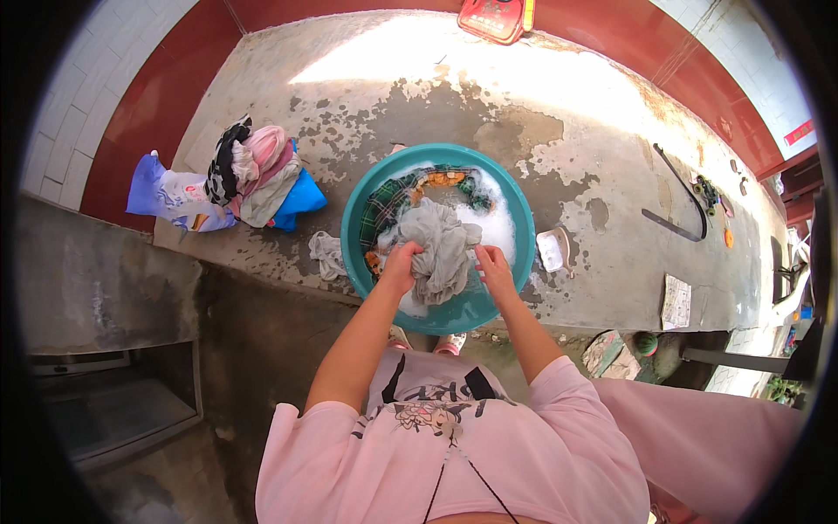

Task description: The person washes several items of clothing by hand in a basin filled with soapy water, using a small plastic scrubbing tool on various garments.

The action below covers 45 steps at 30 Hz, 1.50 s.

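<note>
A round teal plastic basin [437, 324] with soapy water and white suds [495, 223] stands in front of me. Over it, a bunched wet grey cloth [440, 252] is held at its left side by my left hand [401, 265], whose fingers are closed on the fabric. My right hand [494, 267] is at the cloth's right edge with fingers slightly bent; whether it grips any fabric is not clear. Beyond the grey cloth, a green plaid garment [386, 206] and an orange patterned cloth [442, 178] lie in the suds along the basin's far and left sides.
Left of the basin are a crumpled pale cloth [327, 254] and a clothes pile [262, 170] on blue plastic [302, 202]. A white soap dish [553, 250] sits right of the basin. Farther right lies a black strap [694, 208]. A red bag [495, 19] rests by the far wall.
</note>
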### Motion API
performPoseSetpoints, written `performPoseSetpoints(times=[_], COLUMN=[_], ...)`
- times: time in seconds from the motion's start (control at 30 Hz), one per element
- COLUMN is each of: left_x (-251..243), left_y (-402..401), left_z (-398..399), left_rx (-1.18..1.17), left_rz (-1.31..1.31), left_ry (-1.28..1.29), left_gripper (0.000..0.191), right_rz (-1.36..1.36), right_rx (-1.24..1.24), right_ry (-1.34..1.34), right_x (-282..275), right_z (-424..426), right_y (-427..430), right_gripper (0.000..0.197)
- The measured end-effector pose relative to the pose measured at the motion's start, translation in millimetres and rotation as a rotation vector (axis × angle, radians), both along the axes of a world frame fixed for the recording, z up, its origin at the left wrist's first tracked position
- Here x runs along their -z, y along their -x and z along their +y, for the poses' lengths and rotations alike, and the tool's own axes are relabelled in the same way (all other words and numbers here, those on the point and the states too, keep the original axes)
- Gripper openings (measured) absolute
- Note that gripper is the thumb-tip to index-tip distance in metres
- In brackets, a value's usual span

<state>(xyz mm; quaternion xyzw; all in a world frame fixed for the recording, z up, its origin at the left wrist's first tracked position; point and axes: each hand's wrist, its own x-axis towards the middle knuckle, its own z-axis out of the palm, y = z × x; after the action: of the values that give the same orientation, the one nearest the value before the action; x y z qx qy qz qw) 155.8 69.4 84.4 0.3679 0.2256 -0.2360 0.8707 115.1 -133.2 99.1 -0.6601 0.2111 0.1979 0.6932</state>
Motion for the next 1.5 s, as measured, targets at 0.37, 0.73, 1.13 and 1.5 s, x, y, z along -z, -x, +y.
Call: performPoseSetpoints(times=[0.37, 0.73, 1.13, 1.5], left_x=[-134, -198, -290, -275], left_y=[-16, -34, -40, -56], left_z=[69, 159, 35, 31], left_rx=[0.144, 0.078, 0.055, -0.064], left_rz=[-0.554, -0.893, -1.64, -1.344], left_ry=[-0.607, -0.724, -1.284, -1.77], left_gripper=[0.043, 0.038, 0.054, 0.019], right_rz=[-0.36, -0.641, -1.605, -0.463], right_rx=[0.374, -0.26, -0.684, -0.758], right_ry=[-0.5, -0.773, 0.863, 0.585], right_x=[-106, -269, -329, -243], right_z=[-46, -69, 49, 7], right_y=[-70, -87, -74, -104], right_gripper=[0.03, 0.035, 0.031, 0.04])
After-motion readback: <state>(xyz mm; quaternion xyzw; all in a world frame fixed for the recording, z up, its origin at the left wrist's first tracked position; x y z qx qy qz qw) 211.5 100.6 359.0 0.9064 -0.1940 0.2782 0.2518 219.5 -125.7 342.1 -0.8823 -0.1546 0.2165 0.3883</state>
